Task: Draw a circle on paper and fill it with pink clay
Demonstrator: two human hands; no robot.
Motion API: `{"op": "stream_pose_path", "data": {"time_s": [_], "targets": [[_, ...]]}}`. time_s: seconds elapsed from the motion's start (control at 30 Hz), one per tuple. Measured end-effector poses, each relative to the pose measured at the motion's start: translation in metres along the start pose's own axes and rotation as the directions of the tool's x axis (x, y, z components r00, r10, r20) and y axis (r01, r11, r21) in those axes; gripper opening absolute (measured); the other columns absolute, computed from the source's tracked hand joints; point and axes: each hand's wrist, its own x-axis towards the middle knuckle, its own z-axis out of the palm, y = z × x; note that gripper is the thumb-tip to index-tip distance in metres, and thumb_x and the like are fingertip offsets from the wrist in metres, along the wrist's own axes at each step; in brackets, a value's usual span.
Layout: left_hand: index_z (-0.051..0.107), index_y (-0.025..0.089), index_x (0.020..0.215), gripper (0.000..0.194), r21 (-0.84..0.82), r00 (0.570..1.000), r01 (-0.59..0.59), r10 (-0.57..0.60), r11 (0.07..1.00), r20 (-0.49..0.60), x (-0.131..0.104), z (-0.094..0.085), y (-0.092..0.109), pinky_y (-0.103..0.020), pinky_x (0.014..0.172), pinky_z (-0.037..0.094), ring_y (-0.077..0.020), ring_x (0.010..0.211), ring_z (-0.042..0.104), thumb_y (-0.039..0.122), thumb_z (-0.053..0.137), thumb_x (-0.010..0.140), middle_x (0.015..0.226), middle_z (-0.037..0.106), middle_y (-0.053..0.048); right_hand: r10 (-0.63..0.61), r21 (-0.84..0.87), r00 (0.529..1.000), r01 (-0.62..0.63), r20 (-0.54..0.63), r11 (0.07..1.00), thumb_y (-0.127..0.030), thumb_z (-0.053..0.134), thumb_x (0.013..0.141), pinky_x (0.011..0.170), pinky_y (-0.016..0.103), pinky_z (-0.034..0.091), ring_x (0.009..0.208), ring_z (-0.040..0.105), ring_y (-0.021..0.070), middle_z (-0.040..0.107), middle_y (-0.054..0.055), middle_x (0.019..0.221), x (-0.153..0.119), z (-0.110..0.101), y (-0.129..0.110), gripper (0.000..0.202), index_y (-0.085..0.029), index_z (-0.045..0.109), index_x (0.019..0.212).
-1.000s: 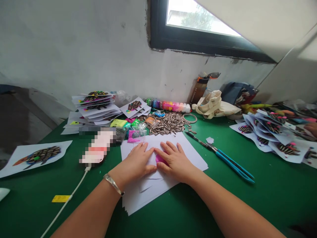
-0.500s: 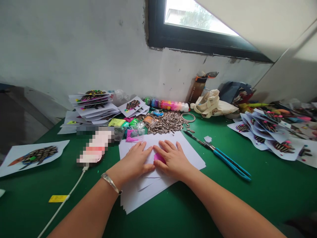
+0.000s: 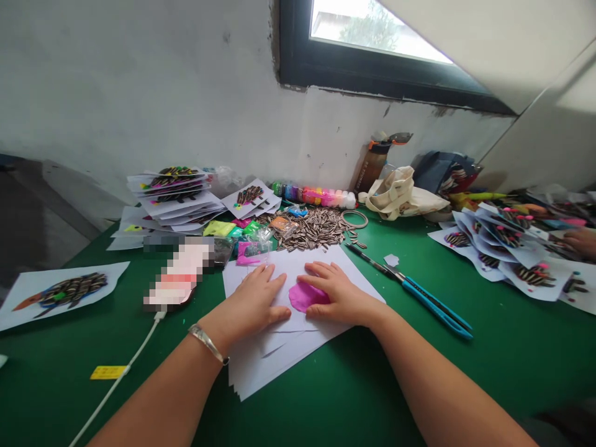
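A flat, roundish patch of pink modelling clay (image 3: pixel 305 298) lies on the top sheet of a stack of white paper (image 3: pixel 261 379). My right hand (image 3: pixel 333 292) rests over the patch's right side, fingers apart, covering part of it. To the left of the clay, my left hand (image 3: pixel 256 298) lies on the paper with its fingers spread, holding nothing. Just beyond the paper are small packets of coloured clay (image 3: pixel 221 228) and a heap of striped sunflower seeds (image 3: pixel 316 226).
Blue tweezers (image 3: pixel 437 307) and a dark pen-like tool (image 3: pixel 367 257) lie to the right. A phone (image 3: pixel 179 276) with a white cable is on the left. Stacks of seed pictures (image 3: pixel 186 205) stand at both sides. Another person's hand (image 3: pixel 582 241) shows at the far right.
My right hand has slid to the right, uncovering more of the pink clay. The left hand stays nearly in place. Another person's hand shows more clearly at the right edge.
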Motion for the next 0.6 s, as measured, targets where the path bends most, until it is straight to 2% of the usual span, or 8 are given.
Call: {"op": "stream_pose_path", "data": {"time_s": [0.13, 0.27, 0.43, 0.6], "targets": [[0.039, 0.015, 0.143, 0.071, -0.005, 1.0, 0.018, -0.018, 1.0, 0.015, -0.002, -0.002, 0.001, -0.049, 0.114, 0.022, -0.0366, 0.143, 0.018, 0.045, 0.063, 0.083, 0.154, 0.026, -0.02, 0.023, -0.005, 0.999, -0.024, -0.028, 1.0, -0.059, 0.06, 0.08, 0.113, 0.058, 0.011, 0.14, 0.026, 0.0297, 0.035, 0.01, 0.15, 0.002, 0.003, -0.004, 0.065, -0.031, 0.049, 0.137], [0.039, 0.015, 0.143, 0.071, 0.013, 1.0, 0.018, -0.018, 1.0, 0.021, -0.003, -0.003, 0.002, -0.049, 0.113, 0.023, -0.0362, 0.143, 0.018, 0.044, 0.063, 0.083, 0.153, 0.027, -0.02, 0.062, -0.054, 0.994, -0.066, -0.085, 0.996, -0.057, 0.062, 0.079, 0.113, 0.058, 0.012, 0.14, 0.025, 0.0315, 0.035, 0.009, 0.151, 0.002, 0.007, -0.009, 0.067, -0.031, 0.047, 0.139], [0.039, 0.015, 0.142, 0.07, 0.003, 1.0, 0.021, -0.021, 1.0, 0.02, -0.002, -0.002, 0.001, -0.048, 0.113, 0.022, -0.0364, 0.143, 0.018, 0.043, 0.063, 0.082, 0.153, 0.027, -0.02, 0.091, -0.055, 0.992, -0.096, -0.092, 0.994, -0.062, 0.055, 0.082, 0.113, 0.058, 0.013, 0.139, 0.027, 0.0313, 0.037, 0.009, 0.15, 0.005, 0.012, -0.016, 0.063, -0.03, 0.049, 0.137], [0.039, 0.015, 0.143, 0.07, 0.011, 1.0, 0.012, -0.012, 1.0, 0.015, 0.0, -0.001, 0.0, -0.049, 0.114, 0.021, -0.0357, 0.143, 0.018, 0.043, 0.062, 0.083, 0.153, 0.028, -0.019, 0.137, -0.079, 0.978, -0.15, -0.159, 0.985, -0.051, 0.062, 0.079, 0.112, 0.059, 0.012, 0.136, 0.031, 0.0306, 0.042, 0.007, 0.145, 0.009, 0.015, -0.023, 0.058, -0.032, 0.052, 0.133]]}}
